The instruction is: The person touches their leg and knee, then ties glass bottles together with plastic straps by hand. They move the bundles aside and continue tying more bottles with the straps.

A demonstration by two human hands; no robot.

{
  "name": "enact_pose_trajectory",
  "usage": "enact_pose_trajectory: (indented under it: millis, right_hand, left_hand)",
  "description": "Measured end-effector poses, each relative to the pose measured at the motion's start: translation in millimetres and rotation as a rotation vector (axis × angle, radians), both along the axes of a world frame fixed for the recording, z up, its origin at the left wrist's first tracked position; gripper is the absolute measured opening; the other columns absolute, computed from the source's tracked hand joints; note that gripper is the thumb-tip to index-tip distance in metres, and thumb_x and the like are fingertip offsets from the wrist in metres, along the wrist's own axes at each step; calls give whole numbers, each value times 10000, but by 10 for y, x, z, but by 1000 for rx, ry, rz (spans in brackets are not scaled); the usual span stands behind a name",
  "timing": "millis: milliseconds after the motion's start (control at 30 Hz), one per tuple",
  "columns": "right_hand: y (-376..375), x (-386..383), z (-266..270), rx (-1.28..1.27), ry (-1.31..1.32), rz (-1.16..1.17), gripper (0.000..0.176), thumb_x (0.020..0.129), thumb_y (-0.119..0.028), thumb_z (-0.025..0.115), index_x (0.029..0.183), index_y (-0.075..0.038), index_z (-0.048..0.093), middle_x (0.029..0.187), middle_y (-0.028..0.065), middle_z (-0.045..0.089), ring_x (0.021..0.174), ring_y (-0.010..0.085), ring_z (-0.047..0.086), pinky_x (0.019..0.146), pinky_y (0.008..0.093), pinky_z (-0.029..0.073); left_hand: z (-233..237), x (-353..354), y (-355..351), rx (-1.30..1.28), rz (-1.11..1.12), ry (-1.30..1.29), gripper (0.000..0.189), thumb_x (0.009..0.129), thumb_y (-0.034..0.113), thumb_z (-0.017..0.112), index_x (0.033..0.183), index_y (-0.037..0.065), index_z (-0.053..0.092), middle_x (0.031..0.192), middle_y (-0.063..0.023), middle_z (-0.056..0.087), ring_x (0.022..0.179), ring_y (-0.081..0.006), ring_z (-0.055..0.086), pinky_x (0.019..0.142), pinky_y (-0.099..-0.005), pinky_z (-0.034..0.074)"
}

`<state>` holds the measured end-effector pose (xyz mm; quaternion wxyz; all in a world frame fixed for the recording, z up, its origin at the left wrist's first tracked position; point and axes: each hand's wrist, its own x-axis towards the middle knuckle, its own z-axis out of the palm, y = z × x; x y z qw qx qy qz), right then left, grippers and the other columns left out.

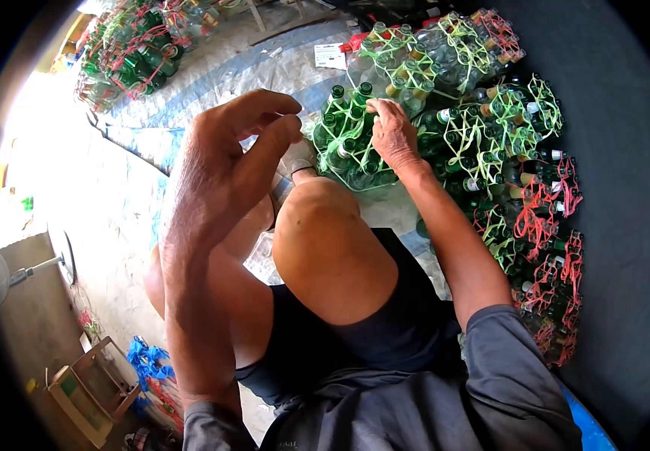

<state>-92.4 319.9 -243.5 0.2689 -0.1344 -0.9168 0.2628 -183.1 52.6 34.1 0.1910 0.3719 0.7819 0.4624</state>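
A bundle of green glass bottles (344, 150), tied round with light-green plastic string, stands on the floor in front of my foot. My right hand (394, 134) is at the bundle's right side, with fingers bent and closed beside a bottle neck (365, 89). Whatever those fingers pinch is too small to make out. Raised closer to the camera, my left hand (227, 150) is to the left of the bundle and apart from it. Its fingers curl over, and the index and thumb tips come close together. I cannot make out anything between them.
More tied bottle bundles (483, 143) line the right side, some with red string, beside a dark wall (618, 188). Other bundles (137, 56) stand at the upper left. A fan (32, 269), a wooden frame (103, 376) and blue string (148, 361) are at the lower left.
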Motion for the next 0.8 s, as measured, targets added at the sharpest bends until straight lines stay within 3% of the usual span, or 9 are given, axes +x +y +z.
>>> enact_pose_trajectory:
  millis: [100, 267, 367, 533, 600, 667, 800]
  right_hand:
    - [-15, 6, 45, -2, -48, -23, 388, 913, -13, 713, 1288, -97, 657, 1180, 48, 757, 1220, 311, 672, 1024, 448, 564]
    - [-52, -32, 34, 22, -97, -56, 497, 826, -137, 869, 1273, -101, 655, 1159, 47, 744, 1228, 311, 660, 1026, 451, 561]
    - [-93, -68, 26, 69, -127, -80, 568, 778, -198, 933, 1264, -98, 657, 1143, 60, 733, 1229, 322, 650, 1044, 452, 552]
    - [-138, -115, -12, 144, -165, -120, 587, 750, -234, 960, 1233, -88, 659, 1160, 99, 751, 1260, 328, 635, 1067, 453, 535]
    - [-145, -130, -28, 129, -168, -134, 567, 748, -230, 958, 1210, -83, 664, 1174, 120, 771, 1271, 331, 634, 1074, 453, 530]
    - [-148, -145, -40, 133, -184, -151, 557, 754, -227, 954, 1211, -91, 666, 1168, 118, 771, 1268, 328, 636, 1071, 452, 532]
    - [-148, -143, -53, 144, -192, -173, 400, 814, -124, 846, 1185, -117, 696, 1101, 90, 780, 1229, 311, 647, 1027, 447, 545]
  left_hand:
    - [-2, -19, 0, 3, 19, -8, 267, 1029, 161, 710, 1191, -46, 756, 1011, -169, 793, 1024, -226, 767, 811, -368, 596]
    - [-59, -14, -16, -8, 17, 8, 276, 1015, 179, 719, 1187, -31, 762, 999, -161, 789, 997, -213, 761, 762, -354, 588]
    - [-20, -11, -16, -68, 5, 9, 251, 1021, 137, 737, 1198, -38, 769, 1088, -126, 816, 1051, -199, 766, 975, -365, 578]
    - [-35, 23, -6, -101, 10, 13, 259, 1008, 123, 740, 1204, -43, 765, 1118, -130, 804, 1080, -200, 746, 973, -361, 573]
    - [-53, 36, -11, -90, 13, 39, 277, 994, 166, 736, 1195, -23, 769, 1072, -135, 809, 954, -203, 740, 873, -360, 570]
    - [-99, 46, -9, -62, 26, 88, 311, 969, 249, 726, 1172, 19, 781, 979, -145, 824, 696, -214, 736, 678, -359, 565]
    - [-135, 46, -17, -41, 26, 118, 304, 970, 257, 717, 1168, 35, 782, 983, -141, 825, 684, -239, 730, 683, -381, 566]
